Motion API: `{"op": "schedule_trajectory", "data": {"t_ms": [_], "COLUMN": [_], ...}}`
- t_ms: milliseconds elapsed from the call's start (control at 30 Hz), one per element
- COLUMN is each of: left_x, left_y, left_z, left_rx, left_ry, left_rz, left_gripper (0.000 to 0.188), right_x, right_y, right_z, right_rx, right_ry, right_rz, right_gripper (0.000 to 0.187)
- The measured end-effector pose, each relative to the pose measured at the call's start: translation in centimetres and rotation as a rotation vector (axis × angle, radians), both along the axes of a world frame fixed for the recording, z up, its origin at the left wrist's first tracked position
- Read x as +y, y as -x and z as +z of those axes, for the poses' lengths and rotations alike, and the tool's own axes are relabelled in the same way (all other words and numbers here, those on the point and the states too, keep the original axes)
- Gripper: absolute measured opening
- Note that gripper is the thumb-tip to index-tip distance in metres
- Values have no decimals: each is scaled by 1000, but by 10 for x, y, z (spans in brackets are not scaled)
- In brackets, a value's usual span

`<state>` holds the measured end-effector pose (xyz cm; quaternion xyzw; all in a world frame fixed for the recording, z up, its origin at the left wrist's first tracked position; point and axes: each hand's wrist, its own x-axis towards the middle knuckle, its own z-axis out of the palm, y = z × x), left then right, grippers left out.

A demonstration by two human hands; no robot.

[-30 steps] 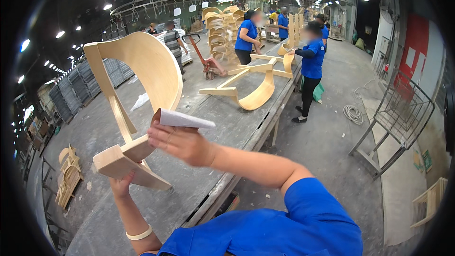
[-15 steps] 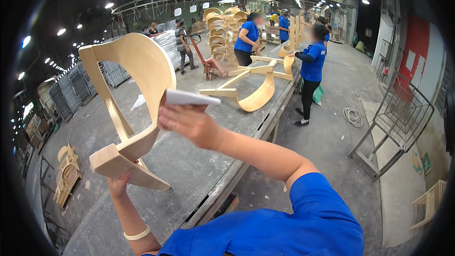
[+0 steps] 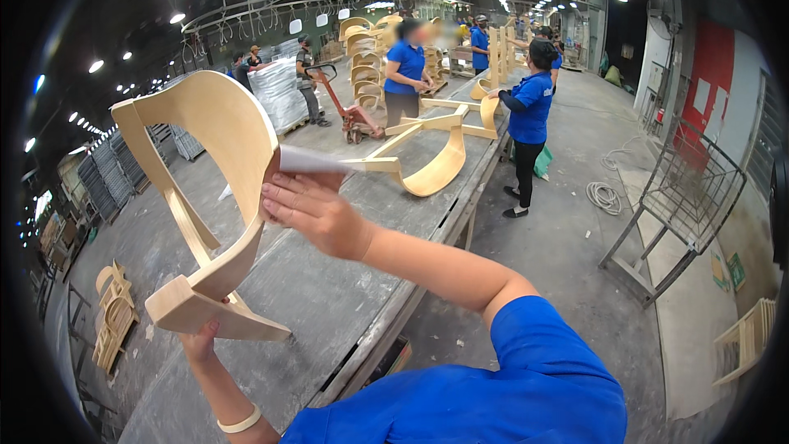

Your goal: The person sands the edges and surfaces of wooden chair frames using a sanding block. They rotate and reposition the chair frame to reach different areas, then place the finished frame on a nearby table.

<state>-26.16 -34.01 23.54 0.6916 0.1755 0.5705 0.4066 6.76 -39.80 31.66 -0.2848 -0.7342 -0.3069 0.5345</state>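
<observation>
A pale wooden chair frame point(image 3: 222, 123) with a wide curved backrest stands tilted on the grey table at the left. My left hand point(image 3: 200, 340) is closed around its lower wooden piece, the fingers partly hidden behind the wood. Against the backrest's right-hand edge, my right hand point(image 3: 308, 212) presses a folded sheet of sandpaper point(image 3: 322, 178), whitish on top and reddish brown beneath. Its fingers lie close together over the sheet. The sheet is slightly blurred. Farther along the table lies a second curved chair frame point(image 3: 440, 166).
The long grey table point(image 3: 345, 296) runs away from me. Co-workers in blue point(image 3: 530, 107) stand along both sides. Behind are stacked curved wooden parts point(image 3: 366, 70) and a red pallet jack point(image 3: 355, 119). A metal rack point(image 3: 686, 197) and coiled hose point(image 3: 604, 196) occupy the floor at right.
The sandpaper has tilted, showing more of its reddish-brown side, and my right hand stays at the backrest edge. The chair frame sits slightly farther left and lower. A co-worker behind the table has turned.
</observation>
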Motion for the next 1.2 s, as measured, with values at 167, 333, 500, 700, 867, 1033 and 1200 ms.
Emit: {"op": "schedule_trajectory", "data": {"t_ms": [167,333,500,700,867,1033,1200], "left_x": [-5,-6,-3,-3,1,7,8], "left_y": [1,8,7,13,19,30,38], "left_z": [1,2,0,1,-2,-6,-12], "left_rx": [-20,-8,-23,-1,-77,-39,-72], "left_ry": [38,45,32,56,34,42,71], "left_rz": [-23,-40,-34,-38,-109,-158,-143], "left_gripper": [74,75,80,84,85,86,89], "right_x": [-7,10,8,15,19,17,2], "right_y": [18,-4,6,-3,-11,-16,-16], "right_z": [-3,-2,-5,4,-1,14,12], "right_rx": [-205,-19,-185,-36,-90,30,-66], "right_ry": [-134,-64,-159,-121,-84,36,-3], "right_rz": [51,-8,58,79,111,254,273], "right_gripper": [35,36,36,34,34,33,36]}}
